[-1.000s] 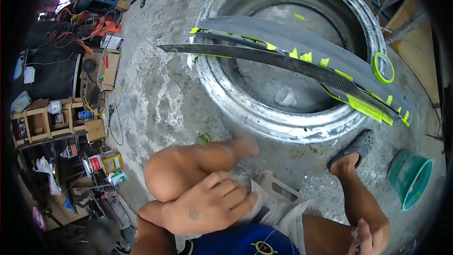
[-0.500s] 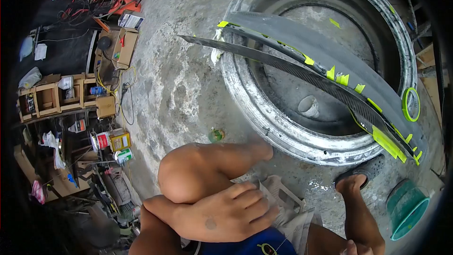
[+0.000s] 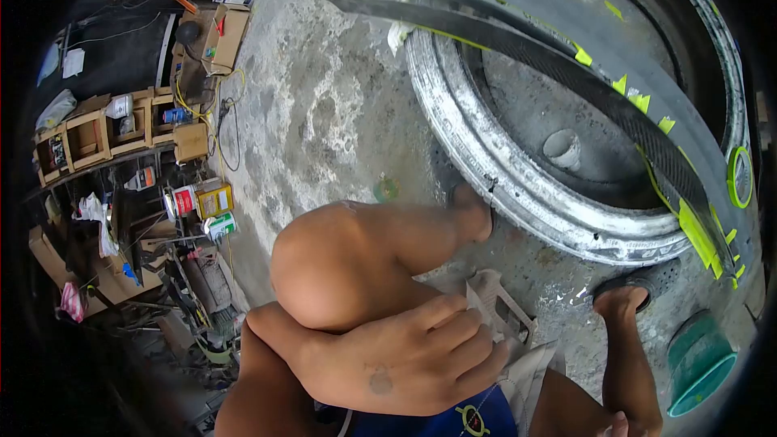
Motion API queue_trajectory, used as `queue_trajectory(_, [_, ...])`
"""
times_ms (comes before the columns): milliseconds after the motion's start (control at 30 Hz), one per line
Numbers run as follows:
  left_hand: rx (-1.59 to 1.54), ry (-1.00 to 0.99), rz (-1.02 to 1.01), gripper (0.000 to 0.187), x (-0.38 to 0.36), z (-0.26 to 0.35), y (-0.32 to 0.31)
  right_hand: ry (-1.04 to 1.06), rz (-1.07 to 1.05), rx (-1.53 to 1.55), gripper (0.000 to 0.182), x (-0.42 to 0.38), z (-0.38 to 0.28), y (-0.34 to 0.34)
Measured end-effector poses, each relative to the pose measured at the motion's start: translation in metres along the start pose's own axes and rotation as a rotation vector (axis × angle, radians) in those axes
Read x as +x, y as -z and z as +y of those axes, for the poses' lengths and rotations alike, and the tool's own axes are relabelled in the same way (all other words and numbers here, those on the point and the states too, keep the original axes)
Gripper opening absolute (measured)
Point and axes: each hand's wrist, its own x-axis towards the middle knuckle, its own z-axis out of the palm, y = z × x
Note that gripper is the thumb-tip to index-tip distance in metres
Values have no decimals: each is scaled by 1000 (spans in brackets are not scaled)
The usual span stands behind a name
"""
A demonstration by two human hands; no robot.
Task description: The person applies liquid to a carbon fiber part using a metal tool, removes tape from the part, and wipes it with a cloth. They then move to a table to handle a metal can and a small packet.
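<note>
You seem between steps; the dark strip (image 3: 566,74) lies across the metal ring (image 3: 461,121).
Grip of left hand (image 3: 405,360) and right hand (image 3: 619,426): can't tell; touching the strip calls for reaching forward.

A blue shirt (image 3: 503,414) bears a rounded yellow emblem (image 3: 471,421), a thin pale line curving alongside. Beside the shirt come pale shorts (image 3: 530,376) — well apart from it, a dark, hole-dotted clog (image 3: 645,279). Near the shirt, the left hand (image 3: 413,364) carries a roundish mark (image 3: 380,380).
</note>
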Motion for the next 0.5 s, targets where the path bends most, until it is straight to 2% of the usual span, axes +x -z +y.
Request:
queue_trajectory(100, [16,-29,-41,43,-2,1,0,4,-1,-33,69,3,6,-3])
queue_trajectory(167, [18,-47,-41,43,-1,-3,0,86,-17,22,69,2,47,-19])
queue_trajectory(233, [18,-67,-24,43,2,-6,2,120,-48,30,66,-2,57,-23])
queue_trajectory(367, [-133,19,-32,48,10,-10,11,158,-68,86,58,-13,71,-24])
queue_trajectory(433, [-167,39,-34,50,13,-7,17,197,-86,184,55,-21,80,-26])
queue_trajectory(467, [-162,52,-126,60,14,-3,21,211,-107,302,53,-25,94,-31])
queue_trajectory(500, [-157,66,-219,70,15,1,24,216,-157,572,51,-29,103,-35])
